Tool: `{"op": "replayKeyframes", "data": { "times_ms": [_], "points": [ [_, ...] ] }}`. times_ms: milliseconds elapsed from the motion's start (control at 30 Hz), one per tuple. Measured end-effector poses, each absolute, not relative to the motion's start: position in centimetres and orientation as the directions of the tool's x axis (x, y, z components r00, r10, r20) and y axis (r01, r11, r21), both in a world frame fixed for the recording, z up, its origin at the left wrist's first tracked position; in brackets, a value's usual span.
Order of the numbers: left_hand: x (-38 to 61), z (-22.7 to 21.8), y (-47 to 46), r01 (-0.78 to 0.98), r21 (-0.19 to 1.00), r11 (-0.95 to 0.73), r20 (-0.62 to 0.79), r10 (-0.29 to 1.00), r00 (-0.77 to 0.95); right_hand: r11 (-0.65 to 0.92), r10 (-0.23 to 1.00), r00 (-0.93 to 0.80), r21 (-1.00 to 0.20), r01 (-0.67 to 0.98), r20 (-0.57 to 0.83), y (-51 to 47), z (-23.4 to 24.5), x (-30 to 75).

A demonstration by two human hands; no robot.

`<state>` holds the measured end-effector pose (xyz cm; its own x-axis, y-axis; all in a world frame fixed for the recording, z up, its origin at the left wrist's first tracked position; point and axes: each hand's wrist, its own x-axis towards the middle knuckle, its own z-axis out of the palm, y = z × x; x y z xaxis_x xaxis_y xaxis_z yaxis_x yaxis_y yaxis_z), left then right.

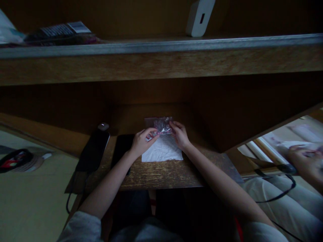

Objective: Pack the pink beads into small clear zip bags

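both the left hand [142, 142] and right hand [179, 135] pinch a clear plastic bag [163, 126] held between them.

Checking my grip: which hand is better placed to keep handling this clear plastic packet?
Probably the right hand: it sits over the upper right end of the packet, while the left hand only pinches the lower left corner, above the white paper.
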<state>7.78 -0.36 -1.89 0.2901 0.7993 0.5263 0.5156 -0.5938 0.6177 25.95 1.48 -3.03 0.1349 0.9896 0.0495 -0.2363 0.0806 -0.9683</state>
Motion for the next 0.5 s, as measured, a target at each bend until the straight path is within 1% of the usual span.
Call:
{"op": "replayKeyframes", "data": {
  "times_ms": [100, 167, 267, 367, 433, 500],
  "points": [
    [7.78, -2.01, -0.36, 0.491, 0.645, -0.586, 0.536, 0.805, 0.255, 0.06, 0.99, 0.134, -0.976, -0.211, 0.032, 1.47, -2.99, 25.98],
    [7.76, -2.1, -0.39, 0.466, 0.637, -0.614, 0.573, 0.782, 0.246, 0.048, 0.992, 0.121, -0.978, -0.203, 0.024, 1.42, -2.86, 25.98],
    [7.75, -2.18, -0.52, 0.448, 0.581, -0.68, 0.651, 0.718, 0.245, 0.035, 0.996, 0.084, -0.979, -0.201, 0.018, 1.38, -2.68, 26.06],
    [7.74, -2.11, -0.67, 0.455, 0.515, -0.727, 0.708, 0.66, 0.252, 0.028, 0.999, 0.04, -0.986, -0.165, 0.021, 1.46, -2.77, 26.28],
    [7.72, -1.95, -0.72, 0.46, 0.479, -0.747, 0.724, 0.633, 0.275, 0.04, 0.999, 0.009, -0.991, -0.129, 0.039, 1.56, -2.96, 26.46],
    [7.7, -1.74, -0.74, 0.456, 0.458, -0.763, 0.722, 0.619, 0.31, 0.084, 0.996, -0.019, -0.995, -0.052, 0.085, 1.62, -3.14, 26.61]
  ]
}}
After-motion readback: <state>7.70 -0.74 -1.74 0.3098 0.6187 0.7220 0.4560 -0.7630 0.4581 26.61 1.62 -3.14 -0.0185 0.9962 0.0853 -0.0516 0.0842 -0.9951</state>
